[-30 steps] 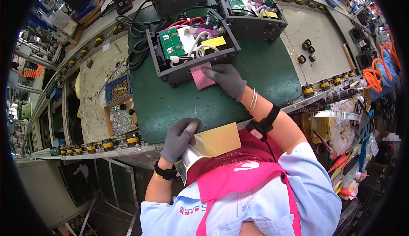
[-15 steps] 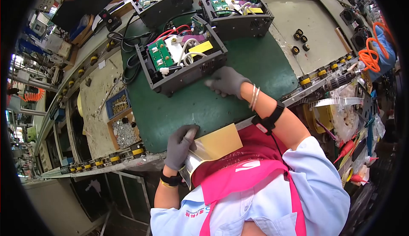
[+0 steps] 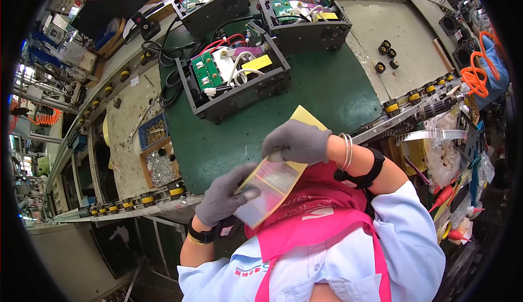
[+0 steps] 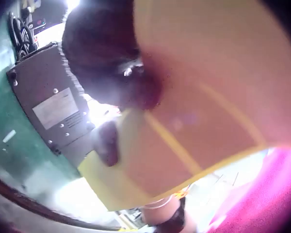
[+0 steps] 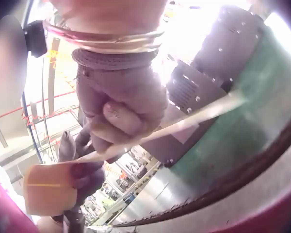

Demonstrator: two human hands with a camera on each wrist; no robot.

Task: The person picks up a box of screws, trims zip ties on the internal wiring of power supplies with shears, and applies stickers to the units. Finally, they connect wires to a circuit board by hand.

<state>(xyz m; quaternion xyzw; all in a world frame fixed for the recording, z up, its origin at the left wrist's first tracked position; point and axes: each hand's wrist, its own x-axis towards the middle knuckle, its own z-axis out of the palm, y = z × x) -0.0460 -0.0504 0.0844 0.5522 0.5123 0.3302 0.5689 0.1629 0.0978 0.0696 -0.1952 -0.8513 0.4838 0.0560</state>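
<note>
Handling of a label sheet (image 3: 268,188) is the step in hand, as judged from both gloved hands working on it. The sheet, with its yellowish border, is tilted above the near edge of the green mat (image 3: 338,92), partly over the pink apron (image 3: 305,209). The left hand (image 3: 222,197) grips its left side: the thumb bends over the printed face, the other fingers go behind, and the gap between is closed down to the sheet. The right hand (image 3: 298,141) pinches the far edge, fingers curled tightly with no visible opening beyond the sheet's thickness. Whether a label is lifting from the backing cannot be determined.

Beyond the hands, the nearest open-topped electronics case (image 3: 242,96) stands on the mat, apart from the sheet. Two similar units stand farther off: one far left (image 3: 216,12), one far right (image 3: 313,36). The left wrist view records a pale rectangular label (image 4: 56,108) on a dark case panel (image 4: 39,77).

In this inspector's judgement, the next move calls for a steady left-hand hold and a fine right-hand pinch at the edge, without creasing the sheet.
</note>
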